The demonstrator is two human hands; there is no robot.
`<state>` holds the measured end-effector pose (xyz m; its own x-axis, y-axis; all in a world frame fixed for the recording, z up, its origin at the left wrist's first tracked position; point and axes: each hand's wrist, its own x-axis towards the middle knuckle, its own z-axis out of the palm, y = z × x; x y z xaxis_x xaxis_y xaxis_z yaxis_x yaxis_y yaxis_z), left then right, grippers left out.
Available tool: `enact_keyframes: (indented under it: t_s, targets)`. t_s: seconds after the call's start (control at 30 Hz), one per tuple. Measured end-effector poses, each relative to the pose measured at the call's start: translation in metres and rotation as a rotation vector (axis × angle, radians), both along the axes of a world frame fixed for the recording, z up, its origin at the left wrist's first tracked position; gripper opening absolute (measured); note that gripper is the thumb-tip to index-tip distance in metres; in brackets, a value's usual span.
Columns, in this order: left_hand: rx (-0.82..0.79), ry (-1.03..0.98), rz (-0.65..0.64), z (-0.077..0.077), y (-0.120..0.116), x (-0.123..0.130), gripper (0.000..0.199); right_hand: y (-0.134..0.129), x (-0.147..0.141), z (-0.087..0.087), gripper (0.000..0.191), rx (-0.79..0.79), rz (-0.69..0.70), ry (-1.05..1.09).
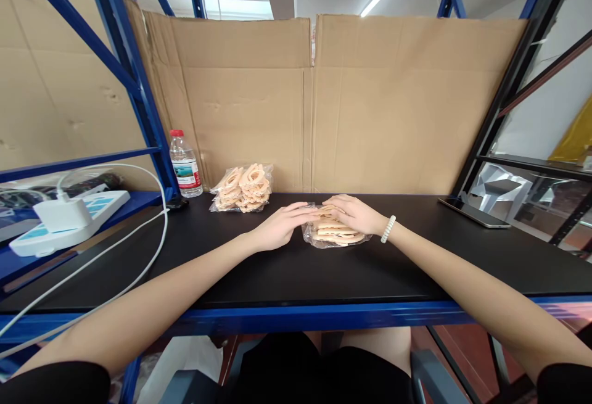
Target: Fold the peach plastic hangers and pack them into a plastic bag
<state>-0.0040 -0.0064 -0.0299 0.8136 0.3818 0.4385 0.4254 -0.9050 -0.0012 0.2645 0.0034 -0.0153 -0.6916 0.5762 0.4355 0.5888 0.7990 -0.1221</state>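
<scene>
In front of me on the black tabletop lies a clear plastic bag (335, 234) with a stack of flat, pale beige pieces inside. My left hand (283, 226) is at the bag's left side, fingers stretched out and touching its upper left edge. My right hand (358, 214) rests over the top and right side of the bag, its fingers extended across the stack, with a pale beaded bracelet (388, 229) at the wrist. Part of the bag's top is hidden under the fingers. Farther back to the left stand similar bagged beige pieces (243, 188), some ring-shaped.
A water bottle (185, 166) with a red cap stands at the back left. White cables (164, 231) loop from a power strip (69, 222) across the table's left side. A dark flat phone-like device (474, 213) lies at the right edge. Cardboard panels (416, 108) wall the back.
</scene>
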Motion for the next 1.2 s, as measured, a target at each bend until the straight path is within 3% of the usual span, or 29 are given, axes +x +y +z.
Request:
enact_keyframes:
  t_s: [0.2, 0.43, 0.77, 0.93, 1.2]
  targets:
    - [0.138, 0.147, 0.128, 0.001, -0.004, -0.003, 0.065, -0.013, -0.016, -0.007, 0.046, 0.005, 0.044, -0.078]
    - [0.234, 0.144, 0.177, 0.015, -0.007, -0.008, 0.024, -0.016, -0.017, -0.009, 0.045, -0.018, 0.102, -0.109]
    - [0.297, 0.056, 0.323, 0.007, 0.003, -0.008, 0.021, -0.014, -0.016, -0.011, 0.048, -0.058, 0.076, -0.115]
    - [0.219, -0.088, 0.343, 0.009, 0.011, -0.015, 0.02, -0.014, -0.015, -0.011, 0.047, -0.066, 0.06, -0.129]
    - [0.224, 0.187, 0.315, 0.009, 0.025, -0.033, 0.029, -0.015, -0.016, -0.009, 0.047, -0.048, 0.034, -0.168]
